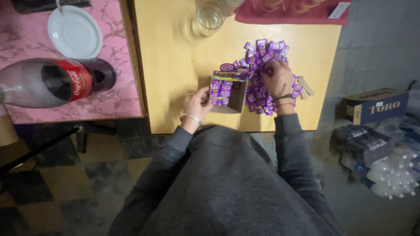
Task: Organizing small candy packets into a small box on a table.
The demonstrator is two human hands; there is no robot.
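The left hand (197,104) steadies the small cardboard box (227,94) on the desk (175,65); the right hand (278,78) rests curled on the purple candy packets (262,57), probably pinching one. They look light, slick, best pinched by edges.

A yellow wooden table (175,65) carries a small cardboard box (227,94), a heap of purple sweets (262,57) and a drinking glass (209,17). A red cloth (288,13) lies along its far edge.
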